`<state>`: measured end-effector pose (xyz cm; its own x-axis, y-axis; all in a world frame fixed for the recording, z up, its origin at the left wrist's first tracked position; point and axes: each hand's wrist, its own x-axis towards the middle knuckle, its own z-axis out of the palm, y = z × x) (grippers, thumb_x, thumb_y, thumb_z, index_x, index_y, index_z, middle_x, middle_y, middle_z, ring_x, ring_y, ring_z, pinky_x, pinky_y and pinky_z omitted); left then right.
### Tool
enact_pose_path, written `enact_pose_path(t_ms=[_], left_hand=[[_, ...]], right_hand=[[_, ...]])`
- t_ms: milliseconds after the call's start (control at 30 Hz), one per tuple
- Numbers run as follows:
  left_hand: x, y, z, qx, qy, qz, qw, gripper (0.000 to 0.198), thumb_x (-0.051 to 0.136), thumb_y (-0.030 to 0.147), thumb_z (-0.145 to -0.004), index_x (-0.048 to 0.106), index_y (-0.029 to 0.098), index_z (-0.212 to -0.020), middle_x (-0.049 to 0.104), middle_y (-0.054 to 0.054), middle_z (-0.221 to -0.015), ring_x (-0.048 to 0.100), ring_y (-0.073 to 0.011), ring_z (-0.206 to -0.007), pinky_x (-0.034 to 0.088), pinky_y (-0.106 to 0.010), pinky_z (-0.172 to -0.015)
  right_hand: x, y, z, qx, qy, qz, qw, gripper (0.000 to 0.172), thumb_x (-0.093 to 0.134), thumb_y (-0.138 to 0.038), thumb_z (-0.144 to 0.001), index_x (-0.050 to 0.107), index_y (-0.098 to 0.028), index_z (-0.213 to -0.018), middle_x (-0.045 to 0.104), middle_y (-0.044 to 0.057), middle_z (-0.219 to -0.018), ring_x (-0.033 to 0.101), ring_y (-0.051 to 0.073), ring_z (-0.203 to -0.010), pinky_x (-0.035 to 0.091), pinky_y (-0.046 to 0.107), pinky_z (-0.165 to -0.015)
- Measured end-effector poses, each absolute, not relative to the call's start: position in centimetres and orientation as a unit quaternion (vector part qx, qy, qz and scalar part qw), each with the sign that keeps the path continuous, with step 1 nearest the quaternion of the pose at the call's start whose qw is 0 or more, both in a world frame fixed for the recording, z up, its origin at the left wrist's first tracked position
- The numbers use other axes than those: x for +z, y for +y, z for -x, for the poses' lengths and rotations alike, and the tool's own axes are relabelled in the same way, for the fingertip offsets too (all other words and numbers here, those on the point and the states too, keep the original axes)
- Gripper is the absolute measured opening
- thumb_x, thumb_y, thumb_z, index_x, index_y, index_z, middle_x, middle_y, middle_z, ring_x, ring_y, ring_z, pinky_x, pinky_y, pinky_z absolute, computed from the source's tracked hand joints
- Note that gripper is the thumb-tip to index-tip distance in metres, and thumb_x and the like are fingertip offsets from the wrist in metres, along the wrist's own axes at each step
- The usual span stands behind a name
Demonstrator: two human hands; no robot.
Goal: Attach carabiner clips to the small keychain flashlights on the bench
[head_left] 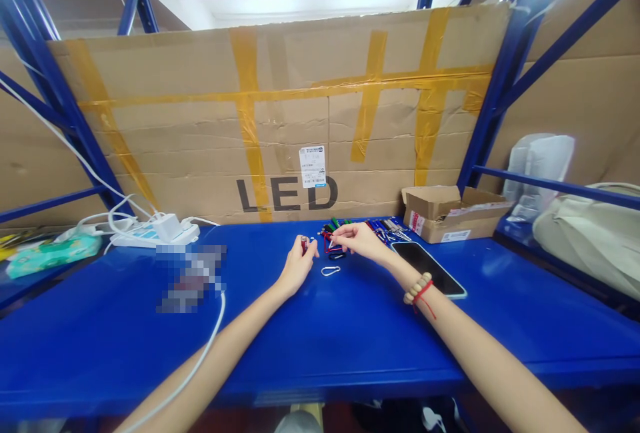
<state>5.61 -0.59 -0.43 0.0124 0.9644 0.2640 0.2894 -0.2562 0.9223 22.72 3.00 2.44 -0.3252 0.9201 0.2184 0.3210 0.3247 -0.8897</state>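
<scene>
My left hand [297,266] is closed round a small red piece [304,244] with a shiny end, too small to name. To its right my right hand [364,241] is pinched, fingertips together; a small pale thing may be between them, but I cannot make it out. By those fingertips lies a red carabiner [327,240], partly hidden. Just below it on the blue table [280,360] is a black carabiner [337,256]. A silver carabiner [330,271] lies between my two hands, nearer to me, touched by neither.
Several slim coloured and metallic pieces [393,229] lie behind my right hand. A phone-like black slab [430,268] is under my right forearm. An open carton [450,213] stands at the back right. A power strip [150,233] sits left; a white cable [215,333] crosses my left forearm.
</scene>
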Motion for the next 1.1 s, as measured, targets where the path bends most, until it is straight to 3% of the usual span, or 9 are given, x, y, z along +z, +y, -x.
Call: enact_pose_path(t_ms=[133,400,633,867,967,1100], left_hand=[[0.0,-1.0,-6.0,0.491,0.432,-0.612,0.446,0.034,0.043,0.053,-0.081,0.036,0.019,-0.078,0.048,0.006,-0.062,0.033,-0.0031,-0.042,0.024,-0.016,-0.040],[0.3,-0.9,-5.9,0.533,0.421,-0.582,0.447,0.038,0.054,0.050,-0.074,0.029,0.021,-0.073,0.036,0.010,-0.055,0.032,-0.0024,-0.043,0.023,-0.013,-0.040],[0.2,-0.7,-5.5,0.535,0.430,-0.582,0.436,0.038,0.053,0.051,-0.074,0.030,0.021,-0.072,0.029,0.009,-0.057,0.033,-0.0029,-0.046,0.025,-0.013,-0.041],[-0.5,-0.4,-5.2,0.507,0.453,-0.645,0.348,0.030,0.050,0.043,-0.078,0.031,0.020,-0.071,0.030,0.009,-0.058,0.031,-0.0036,-0.046,0.028,-0.016,-0.045],[-0.8,-0.2,-5.0,0.490,0.457,-0.669,0.322,0.027,0.049,0.040,-0.079,0.032,0.020,-0.072,0.032,0.009,-0.059,0.031,-0.0040,-0.049,0.029,-0.016,-0.047],[-0.9,-0.2,-5.2,0.496,0.442,-0.649,0.370,0.031,0.051,0.043,-0.078,0.032,0.020,-0.073,0.031,0.009,-0.058,0.030,-0.0037,-0.047,0.028,-0.016,-0.046]], right_hand=[[2.5,1.9,-21.4,0.453,-0.677,0.420,0.401,0.018,0.064,-0.028,-0.070,0.068,-0.013,-0.079,0.068,0.004,-0.071,0.053,0.007,-0.051,0.037,0.016,-0.042],[2.3,1.7,-21.0,0.478,-0.669,0.422,0.382,0.015,0.061,-0.028,-0.073,0.064,-0.013,-0.073,0.067,0.004,-0.075,0.051,0.005,-0.049,0.037,0.015,-0.041],[1.5,1.7,-21.0,0.334,-0.787,0.345,0.388,0.035,0.062,-0.035,-0.075,0.063,-0.014,-0.102,0.065,0.004,-0.082,0.054,0.007,-0.053,0.042,0.020,-0.048],[1.2,1.5,-21.3,0.109,-0.889,0.297,0.330,0.021,0.060,-0.033,-0.079,0.069,-0.019,-0.093,0.061,0.004,-0.089,0.058,0.013,-0.078,0.045,0.025,-0.071],[1.1,1.3,-21.3,0.066,-0.898,0.296,0.319,0.017,0.060,-0.030,-0.080,0.068,-0.019,-0.090,0.059,0.004,-0.092,0.058,0.014,-0.080,0.045,0.024,-0.071],[1.0,1.4,-21.2,0.073,-0.903,0.288,0.310,0.012,0.061,-0.025,-0.079,0.068,-0.017,-0.086,0.062,0.003,-0.084,0.058,0.013,-0.075,0.045,0.023,-0.068]])
